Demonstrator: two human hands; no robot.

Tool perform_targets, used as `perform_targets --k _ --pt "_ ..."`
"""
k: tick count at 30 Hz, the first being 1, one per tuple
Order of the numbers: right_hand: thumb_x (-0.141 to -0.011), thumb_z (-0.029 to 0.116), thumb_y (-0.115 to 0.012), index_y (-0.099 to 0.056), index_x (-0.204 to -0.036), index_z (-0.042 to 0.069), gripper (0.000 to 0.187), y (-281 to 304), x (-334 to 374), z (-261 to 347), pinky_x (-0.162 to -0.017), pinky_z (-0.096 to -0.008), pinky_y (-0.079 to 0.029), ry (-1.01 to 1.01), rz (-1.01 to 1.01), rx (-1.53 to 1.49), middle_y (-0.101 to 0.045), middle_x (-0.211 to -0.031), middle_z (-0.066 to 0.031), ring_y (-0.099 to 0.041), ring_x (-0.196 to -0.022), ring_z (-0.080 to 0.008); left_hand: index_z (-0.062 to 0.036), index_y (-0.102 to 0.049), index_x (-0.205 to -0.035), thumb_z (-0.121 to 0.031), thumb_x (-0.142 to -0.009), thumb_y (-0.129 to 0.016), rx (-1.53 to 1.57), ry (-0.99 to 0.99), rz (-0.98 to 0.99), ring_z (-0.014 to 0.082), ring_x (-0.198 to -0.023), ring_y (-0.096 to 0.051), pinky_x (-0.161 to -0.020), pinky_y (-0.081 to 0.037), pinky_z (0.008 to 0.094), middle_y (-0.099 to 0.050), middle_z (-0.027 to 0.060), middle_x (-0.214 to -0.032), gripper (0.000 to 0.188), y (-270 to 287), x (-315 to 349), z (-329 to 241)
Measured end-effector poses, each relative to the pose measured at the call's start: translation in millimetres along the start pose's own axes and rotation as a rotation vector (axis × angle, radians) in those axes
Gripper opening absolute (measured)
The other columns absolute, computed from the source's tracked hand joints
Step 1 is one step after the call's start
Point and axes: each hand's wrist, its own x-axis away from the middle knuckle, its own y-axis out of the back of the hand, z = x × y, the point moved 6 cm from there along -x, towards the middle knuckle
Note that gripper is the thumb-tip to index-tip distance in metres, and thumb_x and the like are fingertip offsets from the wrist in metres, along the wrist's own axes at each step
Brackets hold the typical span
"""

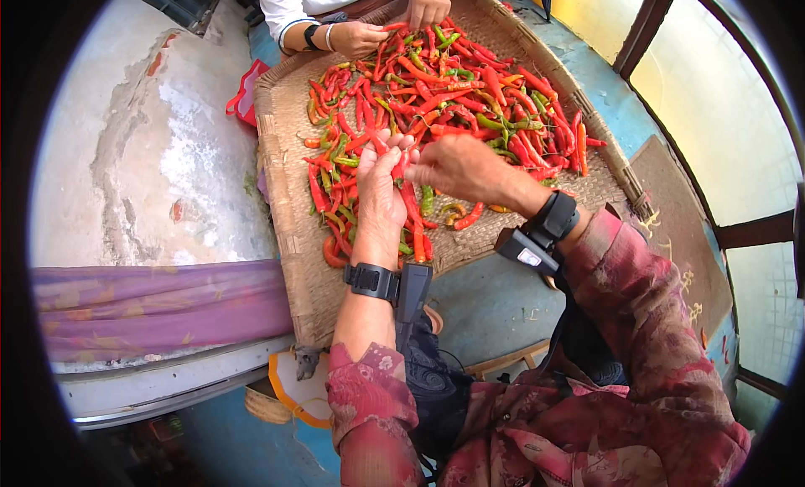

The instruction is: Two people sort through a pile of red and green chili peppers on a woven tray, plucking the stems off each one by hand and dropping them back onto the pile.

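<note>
A heap of red chili peppers (495, 88), mixed with some green and orange ones, covers much of a woven bamboo tray (289, 177). Over the near left part of the heap, my left hand (381, 193) is turned palm up, its fingers curled around a red chili pepper (402, 163). My right hand (470, 166) comes in from the right, fingertips pinched together close beside that pepper. What sits between those fingertips is hidden by the hand. Loose peppers lie below and around both hands.
Across the tray, another person's hands (355, 38) work at the heap's far edge. A red bag (246, 93) rests by a worn wall at left, above a purple cloth (168, 307). Framed windows (713, 93) stand at right. An orange-rimmed object (298, 395) is below the tray's near corner.
</note>
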Motion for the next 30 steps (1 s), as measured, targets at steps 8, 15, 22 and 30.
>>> perform_targets --k 8,15,22,30 --pt "-0.074 0.024 -0.063 -0.058 -0.077 -0.003 0.028 -27 1 -9 -0.057 -0.0372 -0.044 -0.065 0.024 -0.411 -0.056 -0.065 -0.0156 -0.057 -0.061 -0.0228 -0.0013 -0.042 -0.119 -0.005 -0.089 -0.048 0.112 -0.043 -0.013 0.0213 -0.098 -0.057 -0.079 -0.050 0.0328 -0.054 0.0119 -0.107 0.031 -8 -3 1" --pt "-0.074 0.021 -0.060 -0.059 -0.081 -0.004 0.026 28 -8 -43 -0.054 -0.0331 -0.043 -0.162 -0.115 -0.231 -0.058 -0.063 -0.0116 -0.055 -0.058 -0.0178 -0.0043 -0.048 -0.112 -0.028 -0.092 -0.049 -0.130 0.109 -0.239 0.0085 -0.056 -0.046 -0.049 -0.039 0.0247 -0.057 0.0056 -0.082 0.031 16 2 -2" --pt "-0.079 0.032 -0.060 -0.064 -0.092 0.003 0.031 64 -1 -46 -0.059 -0.0452 -0.047 -0.010 -0.282 0.017 -0.062 -0.075 -0.0203 -0.061 -0.066 -0.0345 -0.0044 -0.051 -0.102 -0.028 -0.090 -0.052 -0.283 0.244 0.156 0.0068 -0.051 -0.042 -0.042 -0.033 0.0217 -0.051 0.0024 -0.071 0.027 -21 7 26" --pt "-0.075 0.022 -0.059 -0.061 -0.077 -0.003 0.025 67 8 -63 -0.065 -0.0439 -0.048 -0.192 -0.356 -0.134 -0.058 -0.065 -0.0211 -0.061 -0.069 -0.0361 -0.0048 -0.054 -0.102 -0.032 -0.090 -0.051 -0.458 0.259 0.432 0.0106 -0.067 -0.050 -0.058 -0.042 0.0243 -0.055 0.0037 -0.083 0.030 -73 7 60"
